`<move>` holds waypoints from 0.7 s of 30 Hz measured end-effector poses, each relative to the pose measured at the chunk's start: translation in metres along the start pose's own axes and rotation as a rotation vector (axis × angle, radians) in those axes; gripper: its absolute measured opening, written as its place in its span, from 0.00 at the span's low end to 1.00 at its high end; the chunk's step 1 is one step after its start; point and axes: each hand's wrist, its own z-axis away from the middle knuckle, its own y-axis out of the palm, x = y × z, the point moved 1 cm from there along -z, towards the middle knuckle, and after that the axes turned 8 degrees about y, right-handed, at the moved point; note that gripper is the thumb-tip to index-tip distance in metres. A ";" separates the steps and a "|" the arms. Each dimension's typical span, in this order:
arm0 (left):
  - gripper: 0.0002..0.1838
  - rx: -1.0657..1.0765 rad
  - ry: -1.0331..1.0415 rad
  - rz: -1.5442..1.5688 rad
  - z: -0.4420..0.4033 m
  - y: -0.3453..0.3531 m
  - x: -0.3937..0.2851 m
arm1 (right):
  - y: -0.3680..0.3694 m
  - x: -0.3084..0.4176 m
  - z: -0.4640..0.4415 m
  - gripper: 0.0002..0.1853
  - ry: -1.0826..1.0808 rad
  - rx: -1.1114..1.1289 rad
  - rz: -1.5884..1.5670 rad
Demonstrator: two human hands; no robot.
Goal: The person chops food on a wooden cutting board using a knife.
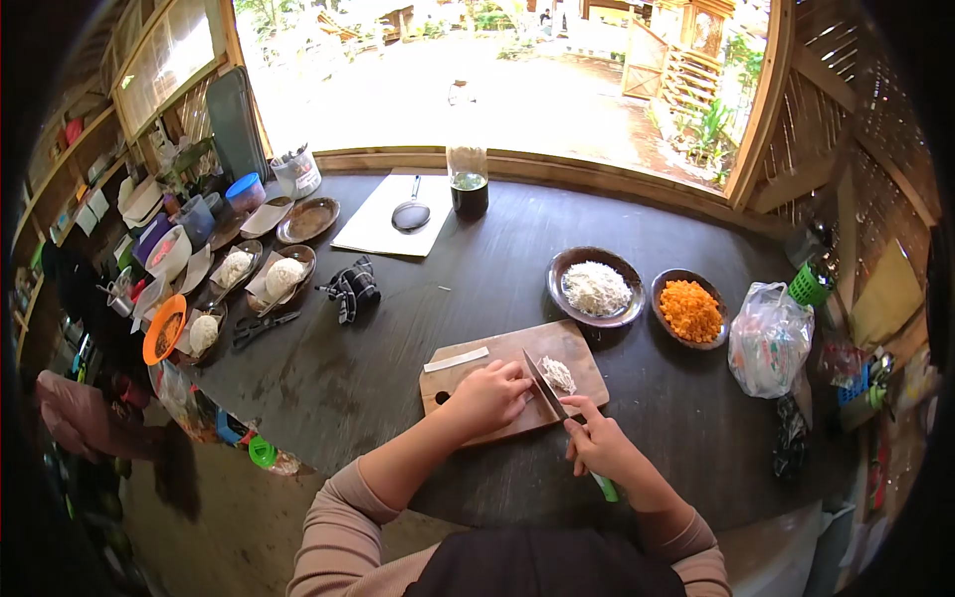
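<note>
Dark wood of the table (348,398) was lit by daylight. The knife (544,386) was gripped in the right hand (602,445); beside its blade, the left hand (494,395) was bunched, its contents hidden. On the cutting board (560,341), white shreds (557,375) were heaped. Beyond, white and orange food were held in separate bowls (560,303).
</note>
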 end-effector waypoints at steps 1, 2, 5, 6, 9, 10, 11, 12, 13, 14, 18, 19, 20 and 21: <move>0.14 -0.002 -0.002 0.000 0.000 0.001 0.001 | 0.000 0.000 0.000 0.20 0.000 0.001 0.003; 0.14 -0.003 0.010 0.014 0.000 0.002 0.003 | 0.001 0.001 0.000 0.20 0.001 0.003 0.000; 0.15 0.002 0.026 0.020 0.000 0.000 0.005 | 0.002 -0.003 -0.002 0.20 -0.015 -0.027 -0.005; 0.15 0.009 0.030 0.012 0.000 0.000 0.005 | 0.002 -0.004 -0.002 0.20 -0.032 -0.059 -0.008; 0.15 0.013 0.033 0.034 0.000 0.001 0.007 | 0.002 -0.002 -0.001 0.20 -0.063 -0.065 0.028; 0.15 0.011 0.032 0.034 0.000 0.001 0.008 | 0.003 -0.002 0.000 0.20 -0.063 -0.065 0.030; 0.15 0.013 0.031 0.047 0.001 0.001 0.008 | 0.004 -0.003 0.000 0.20 -0.067 -0.057 0.047; 0.15 0.014 0.031 0.059 0.001 0.001 0.009 | 0.005 -0.003 0.000 0.19 -0.072 -0.048 0.064; 0.15 0.014 0.030 0.059 0.001 0.000 0.009 | 0.005 -0.004 0.000 0.19 -0.072 -0.048 0.065; 0.15 0.022 0.030 0.061 0.001 -0.001 0.009 | 0.006 -0.005 -0.001 0.20 -0.078 -0.052 0.061; 0.15 0.038 0.030 0.090 0.000 -0.002 0.009 | 0.006 -0.004 -0.004 0.21 -0.066 -0.067 0.007; 0.15 0.037 0.029 0.091 0.000 -0.003 0.009 | 0.005 -0.005 -0.005 0.21 -0.065 -0.067 0.009; 0.15 0.038 0.032 0.101 0.000 -0.003 0.009 | 0.004 -0.005 -0.006 0.21 -0.057 -0.056 -0.027; 0.15 0.038 0.036 0.111 0.000 -0.004 0.009 | 0.002 -0.005 -0.007 0.21 -0.049 -0.045 -0.062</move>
